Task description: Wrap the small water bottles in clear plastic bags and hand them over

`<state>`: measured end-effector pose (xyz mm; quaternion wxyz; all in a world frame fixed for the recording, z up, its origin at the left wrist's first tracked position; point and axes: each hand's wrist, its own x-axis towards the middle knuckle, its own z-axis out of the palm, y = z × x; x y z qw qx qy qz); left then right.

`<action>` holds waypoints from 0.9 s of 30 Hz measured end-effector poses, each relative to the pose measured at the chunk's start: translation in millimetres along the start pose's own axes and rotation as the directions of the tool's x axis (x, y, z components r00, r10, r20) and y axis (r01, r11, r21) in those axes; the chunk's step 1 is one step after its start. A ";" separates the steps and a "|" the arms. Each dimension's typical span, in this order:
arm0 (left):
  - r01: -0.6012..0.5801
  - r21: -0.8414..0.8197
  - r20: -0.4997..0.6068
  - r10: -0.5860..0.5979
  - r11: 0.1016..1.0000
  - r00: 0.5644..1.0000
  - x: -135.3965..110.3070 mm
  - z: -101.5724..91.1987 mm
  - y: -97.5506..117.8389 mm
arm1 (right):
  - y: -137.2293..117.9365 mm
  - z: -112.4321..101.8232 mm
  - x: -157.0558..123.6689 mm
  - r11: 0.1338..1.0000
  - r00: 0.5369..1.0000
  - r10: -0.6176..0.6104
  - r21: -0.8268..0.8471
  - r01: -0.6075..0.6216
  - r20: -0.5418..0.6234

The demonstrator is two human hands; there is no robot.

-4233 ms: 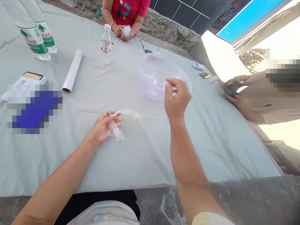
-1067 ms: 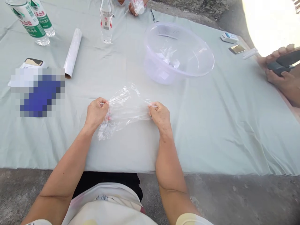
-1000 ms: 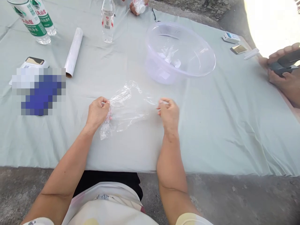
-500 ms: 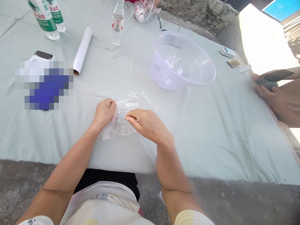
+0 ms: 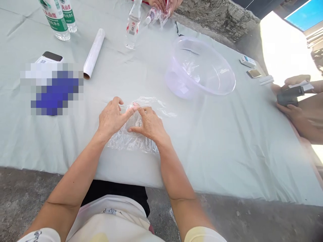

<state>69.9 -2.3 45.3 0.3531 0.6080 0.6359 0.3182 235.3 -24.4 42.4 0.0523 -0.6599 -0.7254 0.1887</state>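
Thin clear plastic film (image 5: 131,143) lies crumpled on the covered table in front of me; whether it is a bag or a loose sheet I cannot tell. At its left edge my left hand (image 5: 111,116) is open, with the thumb stretched toward the right and the index finger raised. My right hand (image 5: 152,124) rests over the film's right part, thumb and fingers spread apart. The fingertips of both hands nearly meet at the film's far side. A small reddish patch shows there, too unclear to name.
Ahead to the right stands a translucent purple basin (image 5: 174,79) with crumpled clear plastic inside. A white roll (image 5: 94,53), a clear bottle (image 5: 133,25) and green-labelled water bottles (image 5: 57,20) stand farther back. Another person's hands (image 5: 164,5) hold plastic-wrapped bottles; a person at right holds a dark object (image 5: 290,95).
Both hands have loosened from a pinch and spread their fingers. My right hand has moved slightly left, and the film lies more spread toward me. The far person's hands have come into view.
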 end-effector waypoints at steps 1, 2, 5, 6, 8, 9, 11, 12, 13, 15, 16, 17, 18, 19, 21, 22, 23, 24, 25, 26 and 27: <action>-0.017 0.063 0.023 0.016 0.998 1.000 -0.7 1.2 0.4 | -0.7 -0.4 0.3 1.000 1.000 0.001 -0.008 -0.001 0.009; -0.033 0.136 0.057 0.025 0.990 0.998 -1.0 2.4 0.5 | -0.9 -0.9 0.7 1.000 1.000 0.002 -0.015 -0.001 0.016; -0.061 0.299 0.149 0.016 0.952 0.989 1.6 0.5 -2.4 | 0.9 -2.9 2.8 1.000 0.999 -0.005 -0.028 0.006 0.037; -0.058 0.298 0.169 0.008 0.953 0.986 3.6 -3.5 -4.8 | 2.2 -3.6 3.7 1.000 0.999 -0.005 -0.026 0.006 0.047; -0.036 0.217 0.192 -0.007 0.976 0.981 8.3 -16.9 -11.8 | 5.2 -4.6 5.1 1.000 0.998 -0.003 -0.013 0.004 0.067; -0.018 0.164 0.199 -0.015 0.986 0.980 10.7 -25.7 -16.3 | 6.6 -5.0 5.7 1.000 0.997 -0.004 -0.008 0.005 0.073; 0.026 0.119 0.208 -0.051 0.992 0.977 14.7 -45.4 -26.4 | 8.2 -5.8 6.5 1.000 0.997 -0.007 -0.009 0.008 0.080; 0.051 0.134 0.213 -0.079 0.990 0.974 16.2 -55.4 -31.4 | 8.3 -6.3 6.7 1.000 0.997 -0.009 -0.012 0.010 0.082; 0.076 0.166 0.216 -0.112 0.983 0.970 17.3 -65.2 -36.0 | 7.9 -6.9 7.0 1.000 0.996 -0.011 -0.017 0.012 0.084; 0.123 0.258 0.194 -0.176 0.958 0.965 17.8 -83.1 -42.7 | 5.6 -9.1 7.7 1.000 0.996 -0.010 -0.023 0.012 0.092; 0.134 0.311 0.163 -0.191 0.941 0.968 17.0 -90.9 -44.0 | 4.1 -10.7 8.2 1.000 0.995 -0.007 -0.026 0.010 0.100; 0.148 0.369 0.111 -0.201 0.918 0.973 15.4 -97.6 -43.4 | 2.5 -12.3 9.0 1.000 0.994 -0.003 -0.028 0.007 0.110; 0.160 0.418 0.039 -0.193 0.894 0.980 12.6 -103.0 -40.5 | 1.1 -13.9 10.0 1.000 0.992 0.001 -0.031 0.003 0.122; 0.161 0.442 -0.042 -0.159 0.882 0.986 8.5 -106.7 -35.0 | 0.0 -15.1 11.4 0.999 0.991 0.008 -0.034 -0.003 0.137; 0.090 0.384 -0.180 -0.020 0.919 0.983 -4.0 -107.2 -16.0 | -0.2 -15.5 15.4 0.999 0.986 0.023 -0.032 -0.018 0.164; 0.004 0.300 -0.236 0.070 0.954 0.969 -12.3 -103.2 -2.8 | 0.6 -14.4 17.9 1.000 0.985 0.030 -0.011 -0.029 0.168; -0.113 0.184 -0.258 0.159 0.976 0.953 -21.7 -96.1 12.1 | 2.0 -12.5 20.6 0.998 0.989 0.029 0.053 -0.037 0.147; -0.217 0.058 -0.253 0.225 0.974 0.941 -31.7 -85.5 27.9 | 3.7 -10.1 23.3 0.988 0.995 0.019 0.153 -0.034 0.099; -0.300 -0.080 -0.245 0.273 0.950 0.930 -41.7 -71.7 44.0 | 5.3 -7.4 25.9 0.962 1.000 0.005 0.271 -0.013 0.030; -0.339 -0.204 -0.181 0.305 0.918 0.935 -51.2 -54.9 59.7 | 6.8 -4.8 28.4 0.936 1.000 -0.006 0.353 0.014 -0.025; -0.347 -0.287 -0.091 0.335 0.893 0.938 -59.9 -35.6 74.7 | 7.8 -2.5 30.5 0.902 0.996 -0.016 0.429 0.052 -0.086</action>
